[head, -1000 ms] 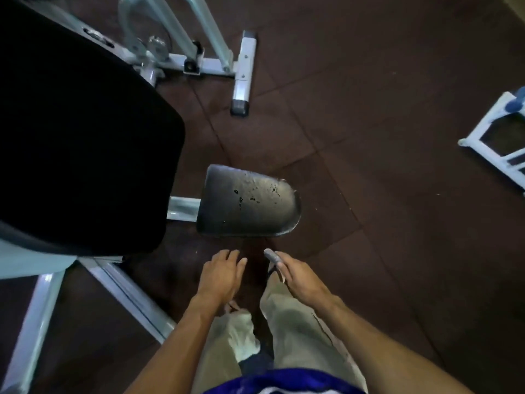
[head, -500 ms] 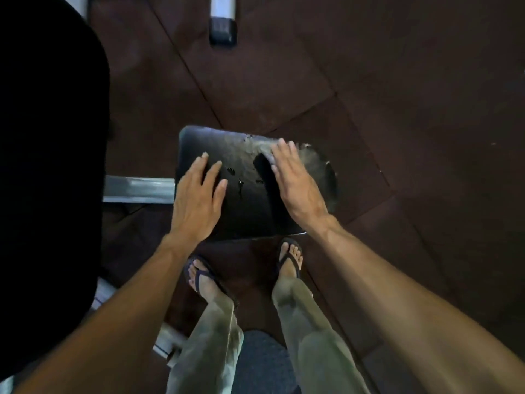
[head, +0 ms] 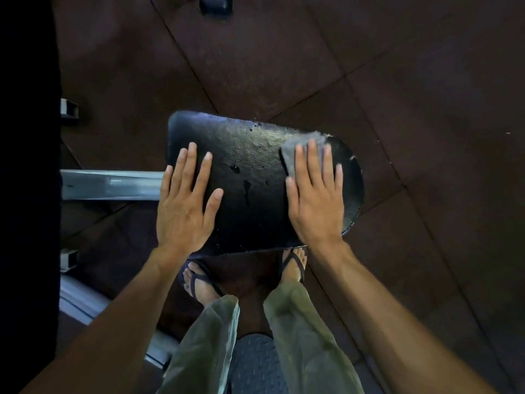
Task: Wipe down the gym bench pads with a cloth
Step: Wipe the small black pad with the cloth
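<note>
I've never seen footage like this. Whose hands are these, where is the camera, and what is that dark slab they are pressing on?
There is no machine here: a person wears a camera on the head, so you look down past their arms, trousers and sandalled feet to the floor. The dark slab is a padded gym seat on a pale metal bar. It shines and carries a few drops of liquid. The left hand lies flat and bare on the near left part of the seat. The right hand lies flat on a grey cloth, pressing it to the seat's right end; only the cloth's far edge shows past the fingers. The black mass at the left edge is too dark to identify.
</note>
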